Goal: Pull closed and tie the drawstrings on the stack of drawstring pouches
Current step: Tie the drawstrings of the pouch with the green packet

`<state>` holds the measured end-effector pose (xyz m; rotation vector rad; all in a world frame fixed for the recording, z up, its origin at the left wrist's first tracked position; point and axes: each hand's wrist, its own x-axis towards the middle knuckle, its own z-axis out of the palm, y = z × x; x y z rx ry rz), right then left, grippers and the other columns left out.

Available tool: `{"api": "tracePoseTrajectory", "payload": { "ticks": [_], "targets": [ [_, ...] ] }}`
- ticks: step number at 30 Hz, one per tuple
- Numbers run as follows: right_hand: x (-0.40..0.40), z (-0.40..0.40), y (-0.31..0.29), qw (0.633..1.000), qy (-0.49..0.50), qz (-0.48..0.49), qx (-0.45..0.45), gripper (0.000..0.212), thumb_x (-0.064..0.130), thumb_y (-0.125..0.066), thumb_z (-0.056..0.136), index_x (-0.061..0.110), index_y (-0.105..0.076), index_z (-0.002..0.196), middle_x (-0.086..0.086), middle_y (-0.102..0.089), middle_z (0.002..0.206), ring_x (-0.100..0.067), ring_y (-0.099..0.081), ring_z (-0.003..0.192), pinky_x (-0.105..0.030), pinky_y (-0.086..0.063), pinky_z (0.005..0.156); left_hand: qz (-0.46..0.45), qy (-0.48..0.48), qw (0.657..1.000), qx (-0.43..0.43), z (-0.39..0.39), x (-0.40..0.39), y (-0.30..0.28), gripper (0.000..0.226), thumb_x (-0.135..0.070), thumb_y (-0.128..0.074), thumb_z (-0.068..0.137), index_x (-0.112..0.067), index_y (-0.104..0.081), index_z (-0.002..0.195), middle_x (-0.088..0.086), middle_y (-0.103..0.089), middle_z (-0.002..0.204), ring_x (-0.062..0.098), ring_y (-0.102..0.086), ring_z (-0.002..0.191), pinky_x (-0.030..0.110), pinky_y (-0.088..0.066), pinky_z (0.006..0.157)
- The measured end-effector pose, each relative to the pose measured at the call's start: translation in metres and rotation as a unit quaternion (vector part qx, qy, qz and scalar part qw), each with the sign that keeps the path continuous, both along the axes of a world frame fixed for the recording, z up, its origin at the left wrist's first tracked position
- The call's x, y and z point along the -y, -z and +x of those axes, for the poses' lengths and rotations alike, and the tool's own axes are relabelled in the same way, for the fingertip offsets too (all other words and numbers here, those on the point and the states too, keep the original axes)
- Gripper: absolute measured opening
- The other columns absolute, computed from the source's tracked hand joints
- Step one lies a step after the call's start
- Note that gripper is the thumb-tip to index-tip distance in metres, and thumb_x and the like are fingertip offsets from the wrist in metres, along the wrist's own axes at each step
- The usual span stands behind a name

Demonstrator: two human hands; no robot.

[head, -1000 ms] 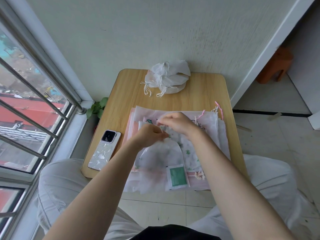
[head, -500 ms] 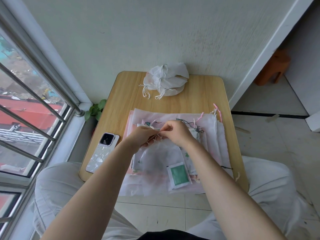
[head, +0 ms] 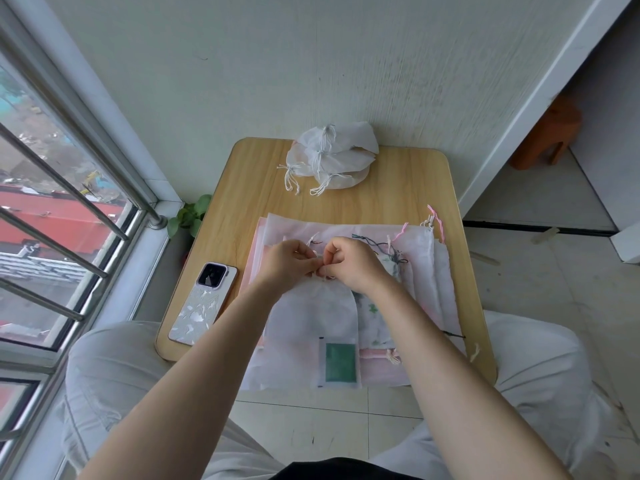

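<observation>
Change: both hands have drawn closer since a second ago, and I now see their fingertips meeting at the gathered mouth of the top pouch.
Left hand (head: 287, 263): fingers curled, pinching the thin pale drawstring (head: 316, 237) at the pouch mouth.
Right hand (head: 349, 265): fingers curled, pinching the same drawstring, fingertips touching those of the left hand.
Top pouch: sheer white fabric drawstring pouch (head: 313, 317), lying flat just below both hands and between my forearms, its neck bunched under the fingertips.
Stack: flat pile of pale pink and white sheer drawstring pouches (head: 426, 289) underneath both hands, spreading out to the right of the right hand, loose pink and dark cords along its far edge.
Sachet: small green-and-white packet (head: 340, 363), nearer me than the hands, on the stack between the forearms.
Finished pile: white tied pouches heaped together (head: 334, 155), well beyond the hands against the wall.
Phone: white patterned smartphone lying face down (head: 204, 303), left of the left hand, beside the stack.
Table: small light wooden tabletop (head: 398, 188) under it all.
</observation>
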<state>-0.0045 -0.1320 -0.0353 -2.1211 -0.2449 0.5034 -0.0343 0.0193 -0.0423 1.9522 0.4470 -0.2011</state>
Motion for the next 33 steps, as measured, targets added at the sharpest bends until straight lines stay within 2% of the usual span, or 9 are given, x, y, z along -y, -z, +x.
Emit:
{"api": "tracePoseTrajectory", "payload": {
  "ticks": [6, 9, 12, 14, 16, 19, 25, 29, 33],
  "targets": [
    [0.001, -0.002, -0.003, 0.998, -0.017, -0.037, 0.05, 0.025, 0.007, -0.074, 0.076, 0.02, -0.053, 0.075, -0.003, -0.067, 0.069, -0.012, -0.052, 0.059, -0.027, -0.042, 0.057, 0.023, 0.012, 1.0, -0.007, 0.002, 0.002, -0.003, 0.011, -0.022, -0.08, 0.078, -0.013, -0.074, 0.078, 0.004, -0.073, 0.073, 0.014, -0.064, 0.067, 0.032, -0.055, 0.069],
    [0.002, -0.003, -0.002, 0.995, -0.012, -0.059, 0.076, 0.02, 0.004, -0.069, 0.078, 0.017, -0.055, 0.075, 0.006, -0.056, 0.059, -0.009, -0.046, 0.053, -0.024, -0.034, 0.051, 0.032, 0.041, 0.998, -0.021, 0.002, 0.004, -0.009, 0.004, -0.016, -0.079, 0.077, -0.018, -0.076, 0.076, -0.001, -0.071, 0.069, 0.007, -0.061, 0.063, 0.017, -0.049, 0.059],
    [0.0, -0.004, 0.002, 0.991, 0.004, -0.079, 0.106, 0.018, 0.006, -0.066, 0.081, 0.018, -0.055, 0.076, 0.006, -0.056, 0.06, -0.013, -0.05, 0.058, -0.026, -0.036, 0.053, 0.057, 0.049, 0.997, -0.028, 0.001, 0.005, -0.013, 0.009, -0.015, -0.082, 0.075, -0.02, -0.076, 0.08, -0.009, -0.067, 0.067, 0.001, -0.058, 0.06, 0.01, -0.043, 0.054],
    [-0.003, -0.004, 0.004, 0.99, 0.007, -0.085, 0.113, 0.017, 0.008, -0.067, 0.083, 0.02, -0.056, 0.078, 0.004, -0.06, 0.066, -0.017, -0.057, 0.065, -0.027, -0.043, 0.059, 0.083, 0.047, 0.995, -0.029, 0.001, 0.005, -0.014, 0.01, -0.018, -0.083, 0.075, -0.019, -0.077, 0.083, -0.011, -0.067, 0.07, 0.002, -0.06, 0.064, 0.013, -0.046, 0.058],
    [-0.005, -0.004, 0.004, 0.989, 0.0, -0.092, 0.116, 0.012, 0.008, -0.067, 0.084, 0.019, -0.061, 0.082, 0.003, -0.064, 0.072, -0.019, -0.062, 0.073, -0.028, -0.049, 0.066, 0.118, 0.057, 0.991, -0.036, 0.002, 0.004, -0.012, 0.011, -0.022, -0.082, 0.074, -0.019, -0.078, 0.084, -0.007, -0.07, 0.076, 0.009, -0.063, 0.074, 0.023, -0.052, 0.071],
    [-0.005, -0.004, 0.003, 0.986, -0.009, -0.106, 0.125, 0.008, 0.009, -0.066, 0.084, 0.015, -0.069, 0.088, 0.001, -0.067, 0.079, -0.019, -0.064, 0.079, -0.027, -0.05, 0.069, 0.178, 0.096, 0.978, -0.056, 0.005, 0.003, -0.01, 0.017, -0.033, -0.08, 0.075, -0.019, -0.08, 0.084, 0.001, -0.074, 0.084, 0.016, -0.065, 0.085, 0.032, -0.051, 0.081],
    [-0.005, -0.003, -0.004, 0.966, -0.093, -0.183, 0.154, 0.019, 0.007, -0.055, 0.089, 0.013, -0.071, 0.095, -0.009, -0.07, 0.093, -0.028, -0.064, 0.087, -0.034, -0.051, 0.07, 0.217, 0.123, 0.968, -0.025, 0.005, 0.005, -0.007, 0.032, -0.039, -0.068, 0.087, -0.009, -0.078, 0.082, 0.012, -0.072, 0.084, 0.019, -0.056, 0.071, 0.036, -0.048, 0.07],
    [0.0, 0.002, -0.014, 0.973, -0.121, -0.173, 0.092, 0.013, 0.013, -0.055, 0.095, 0.017, -0.067, 0.101, 0.0, -0.06, 0.092, -0.021, -0.056, 0.083, -0.029, -0.041, 0.067, 0.254, 0.149, 0.956, 0.012, 0.0, 0.006, -0.008, 0.017, -0.029, -0.064, 0.089, -0.019, -0.078, 0.087, 0.001, -0.071, 0.083, 0.017, -0.059, 0.073, 0.025, -0.042, 0.059],
    [0.001, 0.01, -0.014, 0.987, -0.111, -0.106, -0.055, 0.011, 0.011, -0.055, 0.095, 0.019, -0.062, 0.091, 0.005, -0.054, 0.078, -0.014, -0.049, 0.072, -0.022, -0.036, 0.057, 0.267, 0.147, 0.952, 0.037, -0.001, 0.005, -0.002, 0.014, -0.02, -0.065, 0.084, -0.019, -0.077, 0.09, -0.001, -0.069, 0.091, 0.018, -0.061, 0.08, 0.026, -0.046, 0.064]
  ]
}}
